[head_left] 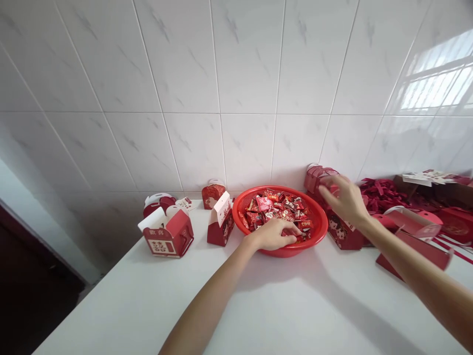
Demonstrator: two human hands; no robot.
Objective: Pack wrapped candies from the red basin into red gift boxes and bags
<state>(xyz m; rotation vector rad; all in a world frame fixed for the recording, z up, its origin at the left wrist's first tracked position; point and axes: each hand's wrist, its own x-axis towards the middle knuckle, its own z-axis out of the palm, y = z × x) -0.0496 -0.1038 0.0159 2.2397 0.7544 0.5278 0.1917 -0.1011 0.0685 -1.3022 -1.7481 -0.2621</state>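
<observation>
A round red plastic basket (242, 197) filled with red-wrapped candies (283, 204) stands on the white table (281, 305). My left hand (275, 234) reaches over its front rim, with fingers spread loosely at the candies; no candy shows in its grasp. Blurred by motion, my right hand (343, 199) hovers to the right of the basket, fingers apart and seemingly holding nothing. Below it is a red gift box (342, 234) with a printed figure. Left of the basket stands a closed red-and-white box (220, 222). An opened red box (168, 234) sits farther left.
Small red boxes (213, 194) line the tiled wall (192, 148). At right lie a pile of dark red ribbons (382, 197), an open pink-lined box (412, 224) and a brown carton (456, 190). The table's left edge slopes toward a dark doorway.
</observation>
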